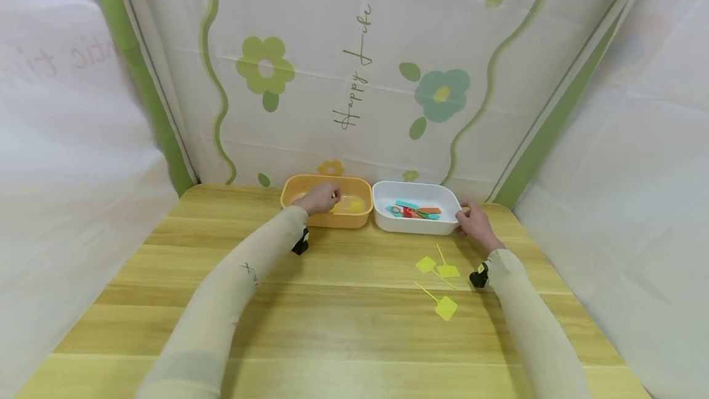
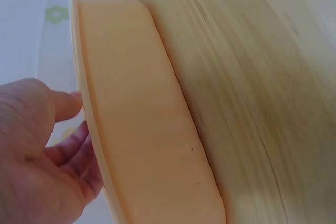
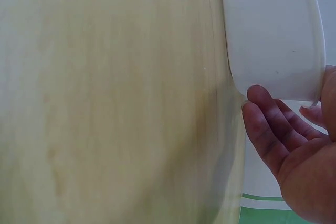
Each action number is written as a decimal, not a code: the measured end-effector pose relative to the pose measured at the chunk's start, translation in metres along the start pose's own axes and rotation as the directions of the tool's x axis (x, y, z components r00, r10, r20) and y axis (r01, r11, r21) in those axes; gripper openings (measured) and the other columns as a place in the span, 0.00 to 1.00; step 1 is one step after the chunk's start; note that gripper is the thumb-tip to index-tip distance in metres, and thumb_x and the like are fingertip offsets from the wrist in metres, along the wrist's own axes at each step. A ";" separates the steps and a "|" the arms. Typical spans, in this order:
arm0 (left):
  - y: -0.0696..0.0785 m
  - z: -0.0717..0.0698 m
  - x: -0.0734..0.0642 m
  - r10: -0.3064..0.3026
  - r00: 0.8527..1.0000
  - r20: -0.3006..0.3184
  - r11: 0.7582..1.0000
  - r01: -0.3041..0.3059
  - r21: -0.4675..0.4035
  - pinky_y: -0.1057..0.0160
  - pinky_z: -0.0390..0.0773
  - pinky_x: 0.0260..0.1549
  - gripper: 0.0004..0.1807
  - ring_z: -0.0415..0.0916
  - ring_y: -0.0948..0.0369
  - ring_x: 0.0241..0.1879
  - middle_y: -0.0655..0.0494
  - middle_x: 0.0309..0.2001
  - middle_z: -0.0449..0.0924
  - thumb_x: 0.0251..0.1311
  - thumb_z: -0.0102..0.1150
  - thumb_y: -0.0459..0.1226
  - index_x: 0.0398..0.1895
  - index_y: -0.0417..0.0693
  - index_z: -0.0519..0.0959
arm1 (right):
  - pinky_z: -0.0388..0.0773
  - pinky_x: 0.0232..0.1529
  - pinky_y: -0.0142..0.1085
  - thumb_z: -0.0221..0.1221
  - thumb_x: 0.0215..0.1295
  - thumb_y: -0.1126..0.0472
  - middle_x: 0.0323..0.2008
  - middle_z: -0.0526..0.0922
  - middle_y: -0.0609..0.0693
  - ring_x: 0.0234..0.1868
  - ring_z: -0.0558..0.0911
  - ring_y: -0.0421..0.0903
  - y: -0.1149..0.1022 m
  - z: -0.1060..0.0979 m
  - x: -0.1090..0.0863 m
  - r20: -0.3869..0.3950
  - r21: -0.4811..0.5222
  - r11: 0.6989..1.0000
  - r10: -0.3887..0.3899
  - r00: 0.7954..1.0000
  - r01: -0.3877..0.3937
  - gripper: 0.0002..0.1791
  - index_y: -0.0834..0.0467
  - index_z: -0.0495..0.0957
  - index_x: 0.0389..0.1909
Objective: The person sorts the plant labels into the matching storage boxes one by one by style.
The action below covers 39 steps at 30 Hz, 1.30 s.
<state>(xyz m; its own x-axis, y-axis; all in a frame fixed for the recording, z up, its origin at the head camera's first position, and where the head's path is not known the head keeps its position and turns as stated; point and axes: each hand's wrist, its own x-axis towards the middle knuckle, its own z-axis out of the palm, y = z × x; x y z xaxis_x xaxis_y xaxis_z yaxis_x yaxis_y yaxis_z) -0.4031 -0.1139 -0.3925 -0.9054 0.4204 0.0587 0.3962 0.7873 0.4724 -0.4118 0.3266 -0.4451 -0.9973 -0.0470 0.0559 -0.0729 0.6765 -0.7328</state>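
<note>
My left hand (image 1: 320, 197) reaches over the near rim into the orange tub (image 1: 339, 220), its fingers bent downward. Yellow pieces (image 1: 356, 205) lie in that tub beside the hand. In the left wrist view the thumb and fingers (image 2: 79, 153) pass behind the rim; whether they pinch a piece I cannot tell. My right hand (image 1: 476, 225) holds the right end of the white tub (image 1: 415, 226), thumb at the rim and fingertips (image 3: 258, 93) against the outer wall. Inside the white tub are several small flat pieces (image 1: 412, 210) in teal, red, orange and green.
Three yellow paddle-shaped pieces with thin stems, one a paddle (image 1: 446, 308), lie on the wooden table (image 1: 343, 331) in front of the white tub. The tubs stand side by side against a flower-printed curtain (image 1: 332, 91). White fabric hangs on both sides.
</note>
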 end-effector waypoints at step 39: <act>0.049 0.030 -0.005 0.212 0.972 -0.098 0.967 -0.194 0.167 0.58 0.78 0.47 0.08 0.75 0.57 0.42 0.53 0.40 0.81 0.69 0.52 0.36 0.42 0.43 0.80 | 0.85 0.35 0.48 0.43 0.73 0.60 0.41 0.78 0.69 0.36 0.85 0.63 -0.001 0.000 0.000 -0.006 -0.004 1.000 -0.017 1.000 0.017 0.25 0.69 0.59 0.66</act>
<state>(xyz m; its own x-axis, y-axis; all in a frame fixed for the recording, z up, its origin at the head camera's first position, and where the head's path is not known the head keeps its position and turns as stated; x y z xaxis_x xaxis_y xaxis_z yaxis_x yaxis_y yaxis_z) -0.3745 -0.0645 -0.3961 -0.8114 0.5316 0.2431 0.5840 0.7548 0.2988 -0.4114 0.3265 -0.4442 -0.9959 -0.0540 0.0723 -0.0897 0.6784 -0.7292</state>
